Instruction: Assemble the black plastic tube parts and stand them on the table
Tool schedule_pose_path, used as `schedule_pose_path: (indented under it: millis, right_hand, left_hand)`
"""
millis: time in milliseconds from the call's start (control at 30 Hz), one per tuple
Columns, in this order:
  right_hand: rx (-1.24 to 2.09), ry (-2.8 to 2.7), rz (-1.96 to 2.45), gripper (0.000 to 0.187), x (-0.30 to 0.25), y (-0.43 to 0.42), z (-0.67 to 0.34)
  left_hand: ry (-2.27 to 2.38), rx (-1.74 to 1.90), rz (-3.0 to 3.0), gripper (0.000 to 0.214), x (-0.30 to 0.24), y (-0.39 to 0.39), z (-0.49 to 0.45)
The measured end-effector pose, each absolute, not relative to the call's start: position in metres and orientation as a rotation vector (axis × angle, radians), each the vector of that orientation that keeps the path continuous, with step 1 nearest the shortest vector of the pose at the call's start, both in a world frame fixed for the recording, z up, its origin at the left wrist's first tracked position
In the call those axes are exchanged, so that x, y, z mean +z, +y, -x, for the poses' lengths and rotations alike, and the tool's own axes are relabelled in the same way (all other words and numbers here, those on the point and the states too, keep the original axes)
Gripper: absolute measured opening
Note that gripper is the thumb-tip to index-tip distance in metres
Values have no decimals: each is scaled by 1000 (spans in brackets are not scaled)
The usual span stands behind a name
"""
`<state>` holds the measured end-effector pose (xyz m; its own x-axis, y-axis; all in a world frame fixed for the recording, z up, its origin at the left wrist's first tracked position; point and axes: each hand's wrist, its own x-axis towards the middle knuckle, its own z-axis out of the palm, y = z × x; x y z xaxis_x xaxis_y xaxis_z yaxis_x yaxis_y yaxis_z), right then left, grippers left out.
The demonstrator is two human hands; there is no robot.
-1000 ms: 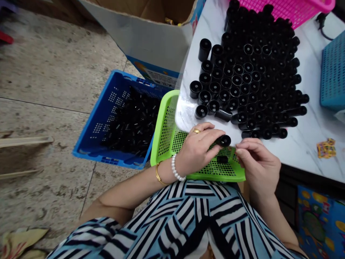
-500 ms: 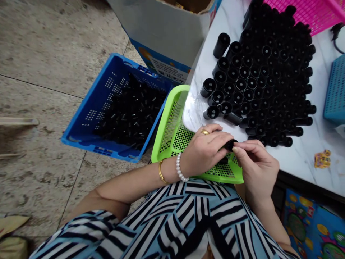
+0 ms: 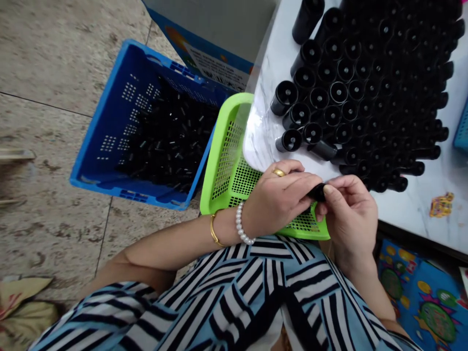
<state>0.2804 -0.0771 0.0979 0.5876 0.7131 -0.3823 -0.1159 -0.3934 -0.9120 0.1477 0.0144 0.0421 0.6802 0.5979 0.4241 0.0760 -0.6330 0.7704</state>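
My left hand (image 3: 281, 197), with a gold ring and a pearl bracelet, is wrapped round a small black tube (image 3: 317, 192) above the green basket (image 3: 226, 161). My right hand (image 3: 349, 214) pinches the tube's exposed end with thumb and fingers. Both hands meet at the edge of the white marble table (image 3: 417, 200). On the table stand many black tubes (image 3: 358, 92), packed upright in a dense cluster, with a few lying on their sides near my hands.
A blue crate (image 3: 109, 112) full of small black parts sits on the stone floor to the left. A cardboard box (image 3: 219, 44) stands behind it. A small yellow wrapper (image 3: 441, 204) lies on the table. A teal basket edge (image 3: 462, 126) shows at far right.
My right hand has closed in onto the tube's end held by my left hand. The view has shifted, so the pink basket has left the frame.
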Motion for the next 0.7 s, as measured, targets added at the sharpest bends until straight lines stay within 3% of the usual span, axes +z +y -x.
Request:
schedule_pose_path:
  millis: [200, 333, 533, 633, 700]
  right_hand:
    - [938, -458, 1724, 10, 96, -91, -278]
    - [955, -425, 1834, 23, 100, -102, -274]
    - [1331, -129, 1498, 19, 83, -109, -270]
    - [1393, -29, 1389, 11, 77, -106, -274]
    - [1378, -34, 1416, 15, 77, -105, -277]
  left_hand:
    - [491, 924, -2125, 23, 44, 17, -145]
    - [496, 970, -2323, 30, 60, 19, -140]
    - [171, 810, -2631, 16, 81, 10, -141]
    - [254, 782, -2533, 28, 73, 12, -139]
    - [312, 785, -2449, 35, 67, 15, -135]
